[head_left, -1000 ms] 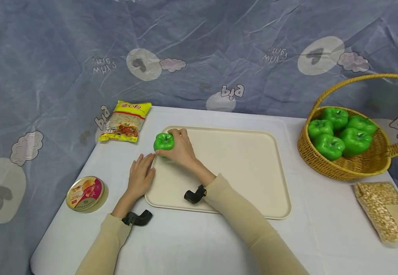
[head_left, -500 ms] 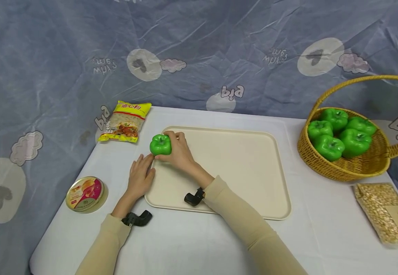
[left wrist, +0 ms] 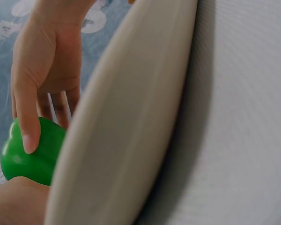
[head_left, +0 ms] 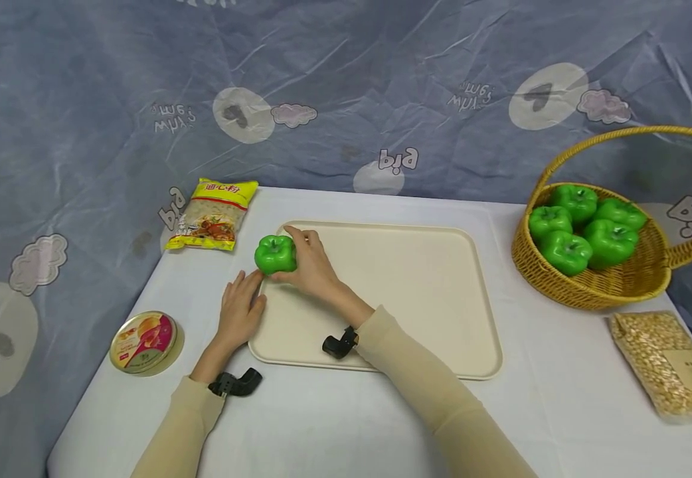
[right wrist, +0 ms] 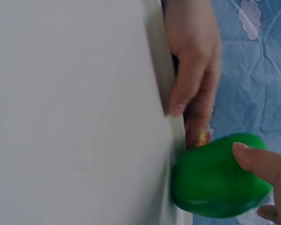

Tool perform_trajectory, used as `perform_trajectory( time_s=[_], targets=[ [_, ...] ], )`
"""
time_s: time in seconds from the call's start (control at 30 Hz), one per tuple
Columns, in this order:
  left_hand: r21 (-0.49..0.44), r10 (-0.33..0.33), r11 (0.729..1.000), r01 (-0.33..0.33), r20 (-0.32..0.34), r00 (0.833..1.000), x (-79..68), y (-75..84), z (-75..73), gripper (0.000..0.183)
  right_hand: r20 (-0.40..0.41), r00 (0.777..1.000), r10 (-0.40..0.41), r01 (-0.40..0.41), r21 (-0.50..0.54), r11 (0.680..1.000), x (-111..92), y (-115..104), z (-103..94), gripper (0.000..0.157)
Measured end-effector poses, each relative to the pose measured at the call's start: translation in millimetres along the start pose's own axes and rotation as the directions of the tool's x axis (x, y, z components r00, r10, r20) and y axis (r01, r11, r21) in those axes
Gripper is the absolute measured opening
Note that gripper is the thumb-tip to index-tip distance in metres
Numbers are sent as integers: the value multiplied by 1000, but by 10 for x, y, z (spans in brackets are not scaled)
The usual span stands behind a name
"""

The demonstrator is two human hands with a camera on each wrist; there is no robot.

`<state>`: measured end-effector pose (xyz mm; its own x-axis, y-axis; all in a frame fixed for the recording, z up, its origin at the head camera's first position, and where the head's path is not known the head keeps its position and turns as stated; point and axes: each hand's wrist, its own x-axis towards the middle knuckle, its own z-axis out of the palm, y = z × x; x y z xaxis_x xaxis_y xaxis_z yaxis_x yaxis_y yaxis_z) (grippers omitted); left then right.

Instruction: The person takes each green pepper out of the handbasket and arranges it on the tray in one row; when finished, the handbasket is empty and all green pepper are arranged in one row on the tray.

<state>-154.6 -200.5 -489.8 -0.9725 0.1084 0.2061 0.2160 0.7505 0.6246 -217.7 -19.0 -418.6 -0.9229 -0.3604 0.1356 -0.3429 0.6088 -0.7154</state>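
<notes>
In the head view my right hand (head_left: pixel 313 269) holds a glossy green bell pepper (head_left: pixel 275 254) over the left rim of a cream rectangular tray (head_left: pixel 382 292). The thumb and fingers wrap its right side, as the right wrist view shows of the pepper (right wrist: pixel 215 178) with the thumb (right wrist: pixel 255 159) pressed on it. My left hand (head_left: pixel 240 312) rests at the tray's left edge, fingers spread and pointing away, fingertips right by the pepper. From the left wrist, the pepper (left wrist: pixel 35 154) appears between both hands, partly hidden by the tray rim (left wrist: pixel 126 112).
A wicker basket (head_left: pixel 537 275) with several green peppers stands back right, its tall handle arching over it. In front of it lies a bag of oats (head_left: pixel 669 365). At left are a yellow noodle packet (head_left: pixel 211 216) and a round tin (head_left: pixel 145 342). A grey-blue printed cloth (head_left: pixel 346 79) hangs behind.
My right hand has shifted the pepper slightly left and nearer to me, along the tray's left rim. The left hand keeps its place. The head view has turned a little.
</notes>
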Motion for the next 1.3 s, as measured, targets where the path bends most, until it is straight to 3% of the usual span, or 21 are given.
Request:
perform_trajectory(
  time_s=[0.23, 0.5, 0.6, 0.77, 0.9, 0.97, 1.13, 1.2, 1.3],
  targets=[
    [-10, -5, 1000, 5, 1, 1000, -4, -12, 7, 50, -58, 997, -60, 61, 22, 998, -191, 116, -436, 97],
    [8, 2, 1000, -2, 3, 1000, -7, 5, -8, 50, -206, 963, -175, 185, 32, 982, -778, 474, -1223, 88],
    [9, -12, 1000, 12, 17, 1000, -8, 4, -18, 51, -275, 949, -156, 165, 9, 986, -1013, 668, -1517, 86],
    [6, -14, 1000, 14, 19, 1000, -11, 1, -21, 51, -392, 919, -47, 39, -28, 999, -1385, 1039, -1999, 85],
    [7, 5, 1000, -5, 2, 1000, -13, -5, -9, 50, -505, 862, 46, -64, -17, 998, -1640, 1299, -2341, 83],
    [13, 13, 1000, -13, -6, 1000, -11, -13, -1, 50, -565, 817, 110, -122, 17, 992, -1747, 1402, -2485, 81],
    [18, 18, 1000, -18, -10, 1000, -11, -23, 11, 50, -680, 680, 276, -287, 100, 953, -1939, 1626, -2790, 77],
    [16, 18, 1000, -17, -6, 1000, -12, -21, 15, 50, -698, 639, 323, -338, 122, 933, -1991, 1703, -2882, 76],
    [16, 15, 1000, -15, -6, 1000, -6, -21, 7, 50, -703, 596, 389, -391, 169, 905, -2041, 1804, -2977, 76]
  ],
)
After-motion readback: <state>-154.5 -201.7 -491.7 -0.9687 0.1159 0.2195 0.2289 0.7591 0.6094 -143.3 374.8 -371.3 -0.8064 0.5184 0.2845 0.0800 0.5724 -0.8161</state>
